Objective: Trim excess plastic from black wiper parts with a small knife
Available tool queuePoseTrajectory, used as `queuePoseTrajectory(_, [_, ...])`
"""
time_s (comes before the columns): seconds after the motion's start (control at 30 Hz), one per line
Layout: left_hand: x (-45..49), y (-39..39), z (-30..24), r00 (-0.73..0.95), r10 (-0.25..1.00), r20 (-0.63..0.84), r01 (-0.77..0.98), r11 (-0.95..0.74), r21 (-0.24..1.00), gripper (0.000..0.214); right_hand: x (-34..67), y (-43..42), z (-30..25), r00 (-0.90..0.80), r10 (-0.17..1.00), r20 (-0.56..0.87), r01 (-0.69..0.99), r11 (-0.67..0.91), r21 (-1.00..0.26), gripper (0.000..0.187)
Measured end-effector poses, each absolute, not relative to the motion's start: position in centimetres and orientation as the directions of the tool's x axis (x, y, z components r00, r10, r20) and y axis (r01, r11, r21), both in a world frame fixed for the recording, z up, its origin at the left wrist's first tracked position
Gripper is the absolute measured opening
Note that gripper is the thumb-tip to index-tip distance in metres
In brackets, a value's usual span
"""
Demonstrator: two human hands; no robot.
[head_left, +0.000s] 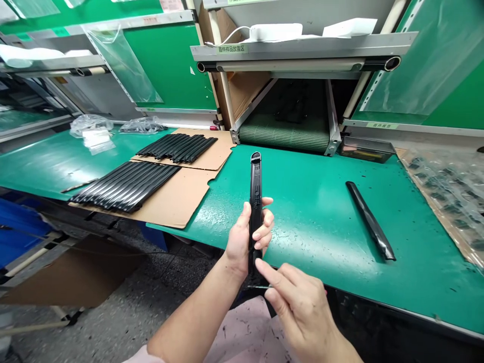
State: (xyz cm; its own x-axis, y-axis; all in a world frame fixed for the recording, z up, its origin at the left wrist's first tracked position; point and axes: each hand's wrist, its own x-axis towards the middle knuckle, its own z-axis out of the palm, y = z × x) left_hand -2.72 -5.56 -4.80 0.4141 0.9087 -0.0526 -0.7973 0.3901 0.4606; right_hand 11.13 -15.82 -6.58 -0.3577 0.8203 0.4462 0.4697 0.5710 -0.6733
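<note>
My left hand (pixel 242 237) is wrapped round a long, narrow black plastic strip (pixel 256 186), held nearly upright over the table's front edge. Its hollow inner side faces me, with small moulded details and a rounded upper end. At its lower end, my right hand (pixel 302 302) is closed, the index fingertip touching or almost touching the strip. A thin, pale edge shows by the right thumb; whether it is a tool or part of the strip I cannot make out. Another long black piece (pixel 370 222), seemingly in film, lies to the right on the green table (pixel 310 201).
Rows of black strips (pixel 128 186) lie on cardboard sheets (pixel 181 196) at the left. Behind the table is a conveyor belt (pixel 285 136) under a shelf (pixel 302 45). A small dark tray (pixel 366 149) and a clear plastic pack (pixel 449 196) are at the right.
</note>
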Motion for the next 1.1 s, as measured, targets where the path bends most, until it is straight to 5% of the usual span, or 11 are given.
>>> queuePoseTrajectory(0.13, [-2.8, -5.5, -4.7, 0.411, 0.91, -0.056, -0.821, 0.396, 0.411, 0.051, 10.2, -16.5, -6.3, -0.537, 0.742, 0.402, 0.28, 0.606, -0.744, 0.047])
queuePoseTrajectory(0.23, [-3.0, -5.6, -4.5, 0.417, 0.908, -0.051, -0.824, 0.401, 0.4, 0.051, 11.0, -16.6, -6.2, -0.44, 0.812, 0.384, 0.205, 0.507, -0.837, 0.039])
queuePoseTrajectory(0.37, [-3.0, -5.6, -4.5, 0.454, 0.889, -0.061, -0.81, 0.44, 0.388, 0.049, 12.6, -16.0, -6.3, -0.201, 0.951, 0.236, 0.383, 0.298, -0.874, 0.027])
queuePoseTrajectory(0.6, [-2.8, -5.9, -4.2, 0.493, 0.868, -0.062, -0.74, 0.456, 0.494, 0.041, 12.6, -15.2, -6.9, -0.112, 0.993, 0.025, 0.595, 0.087, -0.799, 0.034])
queuePoseTrajectory(0.83, [-2.6, -6.2, -3.6, 0.552, 0.831, -0.06, -0.615, 0.455, 0.644, 0.039, 13.4, -14.2, -6.9, -0.251, 0.961, -0.12, 0.526, 0.031, -0.85, 0.045])
queuePoseTrajectory(1.1, [-2.3, -6.4, -3.1, 0.644, 0.761, -0.075, -0.507, 0.498, 0.704, 0.036, 14.9, -12.3, -7.4, -0.506, 0.823, -0.259, 0.2, -0.18, -0.963, 0.058])
